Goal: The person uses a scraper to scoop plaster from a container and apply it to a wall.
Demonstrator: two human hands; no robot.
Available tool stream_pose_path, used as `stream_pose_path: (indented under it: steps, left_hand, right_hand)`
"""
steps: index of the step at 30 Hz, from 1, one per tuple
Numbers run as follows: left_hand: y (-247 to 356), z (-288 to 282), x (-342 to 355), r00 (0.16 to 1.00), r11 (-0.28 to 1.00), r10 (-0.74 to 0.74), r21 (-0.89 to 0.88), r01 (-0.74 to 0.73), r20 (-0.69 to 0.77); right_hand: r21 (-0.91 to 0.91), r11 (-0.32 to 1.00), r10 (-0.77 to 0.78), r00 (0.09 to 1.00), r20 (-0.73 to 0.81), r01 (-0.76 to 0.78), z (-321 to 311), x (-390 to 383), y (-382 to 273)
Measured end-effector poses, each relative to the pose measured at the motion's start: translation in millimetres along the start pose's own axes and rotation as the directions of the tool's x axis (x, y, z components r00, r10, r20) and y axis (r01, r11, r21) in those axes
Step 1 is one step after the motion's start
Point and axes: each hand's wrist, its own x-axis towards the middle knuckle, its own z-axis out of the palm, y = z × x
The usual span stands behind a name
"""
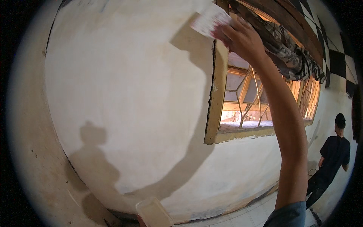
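Note:
My right hand (242,38) is raised high beside the upper left corner of the window frame (221,75). Its fingers grip a flat white rectangular piece with reddish smears (210,20), close to the whitish wall (132,83); whether it touches the wall I cannot tell. At the lower edge, a sliver of my left hand (141,221) shows at the side of a shallow cream-coloured rectangular tray (154,212), which it holds. Most of that hand is out of the picture.
A bunched patterned curtain (291,62) hangs over the barred window. On the right, a person in dark clothes and cap (334,151) stands facing the wall. Pale floor tiles (249,217) run below. A beige side wall (34,132) meets the whitish wall at left.

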Motion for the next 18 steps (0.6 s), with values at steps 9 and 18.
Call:
stream_pose_path:
  steps: [9,18]
  left_hand:
    - [-2,-1,-9,1.0,0.999,-0.015,0.031,0.015,0.01]
    - [16,-13,-27,0.998,0.999,-0.03,0.019,0.029,0.059]
  right_hand:
    - [-0.095,0.818,0.494,0.608,0.622,-0.568,11,123,-44]
    - [0.166,0.669,0.515,0.613,0.6,-0.724,-104,-107,-448]
